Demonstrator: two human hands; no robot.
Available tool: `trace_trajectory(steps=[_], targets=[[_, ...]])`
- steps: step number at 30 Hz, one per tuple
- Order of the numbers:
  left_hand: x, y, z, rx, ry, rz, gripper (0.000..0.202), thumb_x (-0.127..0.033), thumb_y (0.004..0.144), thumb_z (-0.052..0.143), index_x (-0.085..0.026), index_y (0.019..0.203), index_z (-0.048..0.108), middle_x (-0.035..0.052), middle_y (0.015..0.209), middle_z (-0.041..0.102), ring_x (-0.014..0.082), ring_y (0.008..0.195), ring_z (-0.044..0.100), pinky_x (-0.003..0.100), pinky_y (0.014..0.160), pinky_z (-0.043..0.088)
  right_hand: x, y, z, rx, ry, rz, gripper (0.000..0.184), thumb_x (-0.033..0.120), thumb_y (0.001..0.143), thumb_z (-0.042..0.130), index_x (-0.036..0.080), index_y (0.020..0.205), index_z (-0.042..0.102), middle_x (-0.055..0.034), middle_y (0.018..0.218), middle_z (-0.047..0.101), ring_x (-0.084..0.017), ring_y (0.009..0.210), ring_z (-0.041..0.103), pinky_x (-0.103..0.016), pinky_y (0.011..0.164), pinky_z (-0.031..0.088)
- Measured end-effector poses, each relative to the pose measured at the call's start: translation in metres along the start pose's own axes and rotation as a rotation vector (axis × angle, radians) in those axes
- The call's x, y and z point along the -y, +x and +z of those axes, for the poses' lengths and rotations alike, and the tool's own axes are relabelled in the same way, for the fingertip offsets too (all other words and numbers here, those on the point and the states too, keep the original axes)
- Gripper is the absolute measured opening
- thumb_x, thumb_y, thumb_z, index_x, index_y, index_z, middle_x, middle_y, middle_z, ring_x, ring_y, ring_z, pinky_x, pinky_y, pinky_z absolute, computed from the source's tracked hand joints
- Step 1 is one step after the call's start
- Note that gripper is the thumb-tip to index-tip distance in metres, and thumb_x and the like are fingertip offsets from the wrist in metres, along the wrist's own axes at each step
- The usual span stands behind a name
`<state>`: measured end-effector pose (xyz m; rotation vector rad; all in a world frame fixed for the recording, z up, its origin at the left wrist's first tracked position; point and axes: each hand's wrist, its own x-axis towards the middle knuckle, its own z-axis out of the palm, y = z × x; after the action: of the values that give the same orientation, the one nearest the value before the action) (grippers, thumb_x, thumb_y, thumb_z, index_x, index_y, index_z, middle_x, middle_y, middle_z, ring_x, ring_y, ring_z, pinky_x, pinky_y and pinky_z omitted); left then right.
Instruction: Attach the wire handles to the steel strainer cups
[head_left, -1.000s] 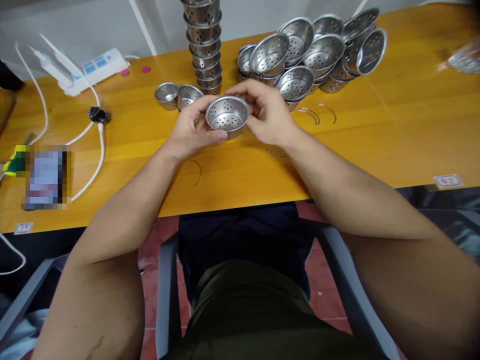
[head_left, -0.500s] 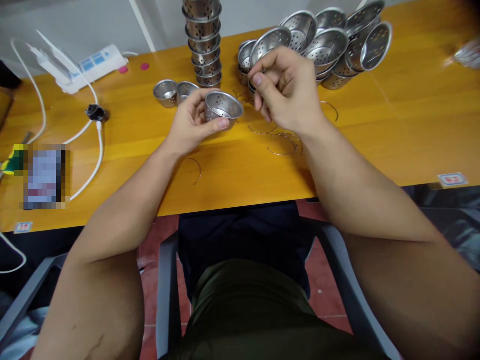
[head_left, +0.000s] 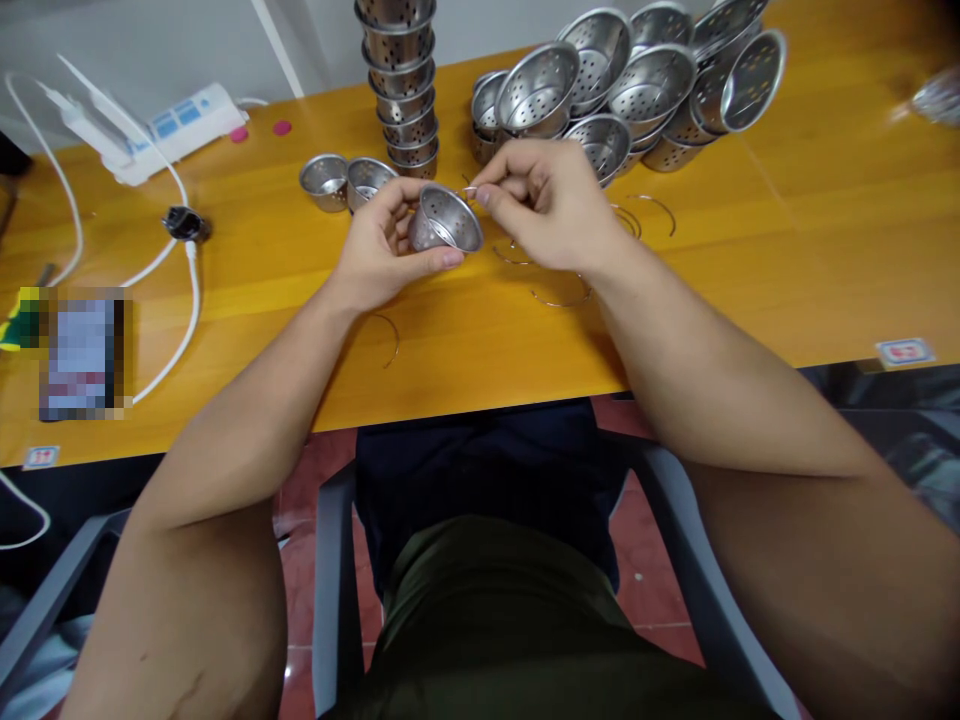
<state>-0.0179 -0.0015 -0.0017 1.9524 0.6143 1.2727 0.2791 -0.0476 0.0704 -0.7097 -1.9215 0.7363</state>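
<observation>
My left hand (head_left: 386, 240) is closed around a small perforated metal cup (head_left: 448, 222), its mouth tilted to the right. At the cup's rim, my right hand (head_left: 544, 200) pinches a thin wire (head_left: 470, 190) between thumb and forefinger; only its end shows, close to the rim, and I cannot tell whether it touches. Several curved wires lie on the table under and beside my right hand, one of them a wire arc (head_left: 561, 303). Another curved wire (head_left: 395, 340) lies nearer the front edge. Behind my left hand stand two similar cups, one a small cup (head_left: 325, 183).
A tall stack of perforated cups (head_left: 403, 95) rises at the back. To its right lies a heap of nested perforated cups (head_left: 649, 90). On the left are a white power strip (head_left: 176, 132), cables and a blurred-out phone (head_left: 84, 355). The wooden table (head_left: 787, 270) has a numbered label (head_left: 905, 352).
My right hand has come down and left to the cup's rim, with the wire end now visible. The cup in my left hand has tilted further to the right.
</observation>
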Motion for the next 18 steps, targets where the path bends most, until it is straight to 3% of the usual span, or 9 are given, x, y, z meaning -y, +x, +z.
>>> trace_trajectory(steps=[2, 8, 13, 18], targets=[[-0.003, -0.001, 0.0, -0.002, 0.024, -0.037, 0.109, -0.094, 0.067, 0.127, -0.03, 0.14, 0.078, 0.0148, 0.141, 0.082, 0.0457, 0.138, 0.085, 0.06, 0.117, 0.076, -0.003, 0.0, 0.003, 0.001, -0.015, 0.005, 0.026, 0.036, 0.125, 0.096, 0.027, 0.107, 0.081, 0.0059, 0.07, 0.053, -0.016, 0.057, 0.033, -0.039, 0.057, 0.026], [-0.007, -0.004, 0.003, 0.018, 0.008, -0.024, 0.104, -0.082, 0.07, 0.129, -0.031, 0.145, 0.079, 0.0144, 0.142, 0.084, 0.0464, 0.137, 0.086, 0.063, 0.116, 0.078, 0.001, 0.0, 0.007, -0.005, -0.015, 0.028, 0.042, 0.063, 0.123, 0.097, 0.031, 0.103, 0.08, 0.0051, 0.067, 0.051, -0.019, 0.058, 0.035, -0.042, 0.058, 0.028], [-0.013, -0.006, 0.004, 0.033, 0.067, -0.084, 0.099, -0.074, 0.074, 0.129, -0.032, 0.146, 0.077, 0.0132, 0.144, 0.084, 0.0454, 0.138, 0.085, 0.063, 0.117, 0.077, 0.011, -0.002, 0.01, -0.01, -0.021, 0.104, 0.041, 0.065, 0.12, 0.095, 0.033, 0.1, 0.079, 0.0029, 0.066, 0.055, -0.022, 0.061, 0.039, -0.043, 0.058, 0.033], [-0.014, -0.007, 0.006, 0.072, 0.087, -0.057, 0.102, -0.079, 0.078, 0.125, -0.039, 0.156, 0.074, 0.0103, 0.153, 0.082, 0.0441, 0.141, 0.084, 0.066, 0.12, 0.076, 0.015, -0.003, 0.017, -0.055, -0.042, 0.166, 0.031, 0.058, 0.118, 0.097, 0.035, 0.109, 0.078, 0.0039, 0.068, 0.057, -0.023, 0.06, 0.043, -0.043, 0.058, 0.037]])
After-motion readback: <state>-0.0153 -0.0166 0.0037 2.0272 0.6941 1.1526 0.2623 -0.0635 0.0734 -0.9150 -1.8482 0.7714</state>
